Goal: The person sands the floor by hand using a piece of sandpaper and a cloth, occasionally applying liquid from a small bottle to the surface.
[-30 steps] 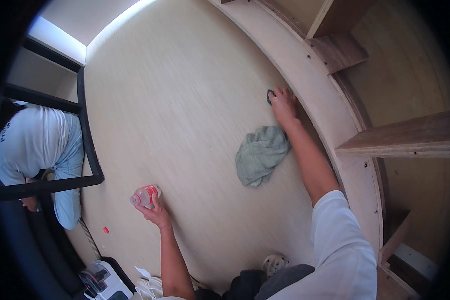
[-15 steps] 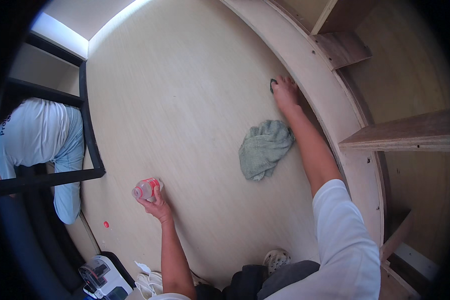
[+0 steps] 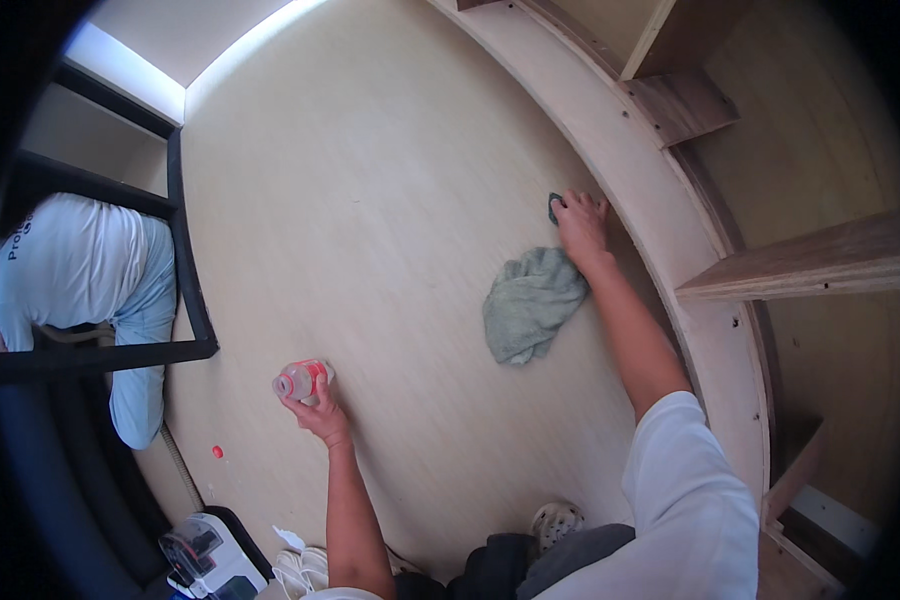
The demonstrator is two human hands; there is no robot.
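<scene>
My left hand [image 3: 320, 413] is wrapped round a clear plastic bottle [image 3: 295, 383] with a red label; its open mouth points left. On the far right, beside the wooden shelf frame, my right hand [image 3: 582, 228] presses a small dark green scouring pad [image 3: 555, 208] against the pale floor. Part of the pad is hidden under the fingers. A crumpled grey-green cloth [image 3: 533, 307] lies just nearer than the right hand, close by the forearm. Left of the bottle, a small red cap [image 3: 217, 452] rests on the floor.
A wooden shelf frame [image 3: 695, 250] runs along the right. Behind a black metal frame [image 3: 192, 280] at left, another person [image 3: 80, 265] bends down. A white appliance [image 3: 210, 555] and white shoes [image 3: 305, 570] are at lower left; a clog [image 3: 557, 522] is at the bottom.
My right hand has slid nearer to me with the scouring pad, toward the cloth. The left hand still grips the bottle, and the view has shifted slightly.
</scene>
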